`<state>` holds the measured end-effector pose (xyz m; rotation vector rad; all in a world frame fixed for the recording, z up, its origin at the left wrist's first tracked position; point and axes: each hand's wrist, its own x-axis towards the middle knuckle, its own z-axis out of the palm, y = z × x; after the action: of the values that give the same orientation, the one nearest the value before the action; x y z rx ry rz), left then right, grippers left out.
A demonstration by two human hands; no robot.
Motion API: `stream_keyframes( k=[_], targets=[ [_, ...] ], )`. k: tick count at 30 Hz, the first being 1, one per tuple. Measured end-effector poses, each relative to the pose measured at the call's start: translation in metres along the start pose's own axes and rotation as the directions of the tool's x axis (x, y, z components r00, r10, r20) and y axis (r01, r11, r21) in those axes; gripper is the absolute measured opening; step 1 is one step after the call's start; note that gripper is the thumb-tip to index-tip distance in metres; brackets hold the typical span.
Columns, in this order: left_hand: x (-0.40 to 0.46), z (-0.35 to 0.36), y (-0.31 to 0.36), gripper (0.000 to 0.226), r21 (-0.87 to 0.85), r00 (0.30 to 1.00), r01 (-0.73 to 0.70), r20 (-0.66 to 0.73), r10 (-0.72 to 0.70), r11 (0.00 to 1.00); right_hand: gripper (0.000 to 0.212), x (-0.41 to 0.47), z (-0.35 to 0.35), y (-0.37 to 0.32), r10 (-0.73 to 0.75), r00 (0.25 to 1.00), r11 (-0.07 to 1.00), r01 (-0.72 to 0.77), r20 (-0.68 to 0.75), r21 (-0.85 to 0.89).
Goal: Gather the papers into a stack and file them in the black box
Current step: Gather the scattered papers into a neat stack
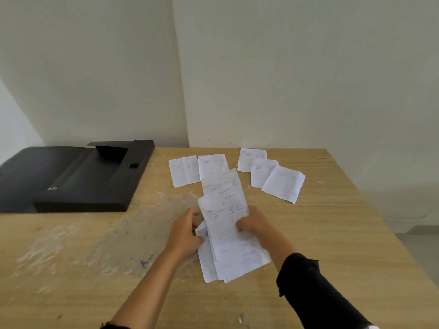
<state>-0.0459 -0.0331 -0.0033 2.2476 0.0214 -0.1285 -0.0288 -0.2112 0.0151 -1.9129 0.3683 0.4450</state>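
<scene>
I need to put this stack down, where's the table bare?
Bare wood lies left of your left hand, in front of the black box, and right of your right hand. The far middle is crowded with loose papers.

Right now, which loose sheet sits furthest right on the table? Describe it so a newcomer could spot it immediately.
Start at the wooden table, then look to its far right part, where three papers overlap in a row. The rightmost sheet lies nearest the person, on top of the middle sheet. Unlike its squarer neighbours, it is turned at an angle, and looks almost blank.
</scene>
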Motion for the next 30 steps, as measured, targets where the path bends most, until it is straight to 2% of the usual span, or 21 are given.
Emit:
stream_keyframes(
  k=[3,6,9,11,16,18,20,22,24,25,27,28,30],
  targets=[
    [0.0,0.004,0.003,0.053,-0.249,0.988,0.067,-0.115,-0.099,0.966,0.026,-0.001,0.0,0.001,-0.001,1.0,1.0,0.001,0.01,-0.005],
    [0.008,0.006,0.007,0.056,-0.459,0.963,0.097,-0.182,-0.201,0.883,0.029,0.006,0.0,-0.002,0.0,1.0,1.0,0.0,0.007,0.025],
    [0.019,0.003,0.014,0.057,-0.549,0.952,0.073,-0.21,-0.221,0.833,0.033,0.017,-0.001,-0.008,0.011,1.0,0.994,-0.014,0.028,0.108],
    [0.031,0.0,0.018,0.058,-0.607,0.959,0.071,-0.178,-0.223,0.791,0.034,0.025,-0.002,-0.014,-0.006,0.999,0.99,0.0,0.037,0.144],
    [0.076,-0.004,0.03,0.046,-0.765,0.955,0.116,-0.089,-0.282,0.634,0.043,0.054,-0.002,-0.034,-0.049,0.998,0.979,0.056,-0.042,0.197],
    [0.094,-0.006,0.034,0.042,-0.763,0.958,0.104,-0.096,-0.271,0.638,0.046,0.065,-0.004,-0.041,-0.04,0.995,0.973,0.059,-0.091,0.221],
    [0.112,-0.006,0.033,0.038,-0.703,0.965,0.087,-0.116,-0.234,0.706,0.047,0.075,-0.008,-0.048,-0.033,0.987,0.968,0.071,-0.16,0.241],
    [0.129,-0.006,0.029,0.037,-0.55,0.977,0.031,-0.158,-0.141,0.835,0.041,0.086,-0.014,-0.054,-0.035,0.97,0.977,0.083,-0.239,0.196],
    [0.144,-0.003,0.022,0.04,-0.228,0.978,-0.058,-0.208,0.01,0.972,0.031,0.098,-0.021,-0.06,-0.051,0.95,0.994,0.079,-0.308,0.079],
    [0.15,-0.002,0.018,0.041,-0.025,0.972,-0.082,-0.225,0.074,0.996,0.029,0.105,-0.024,-0.062,-0.07,0.941,0.997,0.077,-0.332,0.01],
    [0.162,0.003,0.01,0.045,0.319,0.971,-0.045,-0.209,0.117,0.947,0.025,0.118,-0.029,-0.066,-0.127,0.919,0.987,0.081,-0.372,-0.138],
    [0.166,0.004,0.007,0.047,0.424,0.979,-0.003,-0.182,0.089,0.906,0.02,0.123,-0.032,-0.068,-0.173,0.905,0.971,0.091,-0.39,-0.219],
    [0.176,0.009,0.001,0.051,0.504,0.99,0.075,-0.139,-0.004,0.86,0.016,0.137,-0.034,-0.068,-0.264,0.869,0.928,0.112,-0.419,-0.355]
  ],
)
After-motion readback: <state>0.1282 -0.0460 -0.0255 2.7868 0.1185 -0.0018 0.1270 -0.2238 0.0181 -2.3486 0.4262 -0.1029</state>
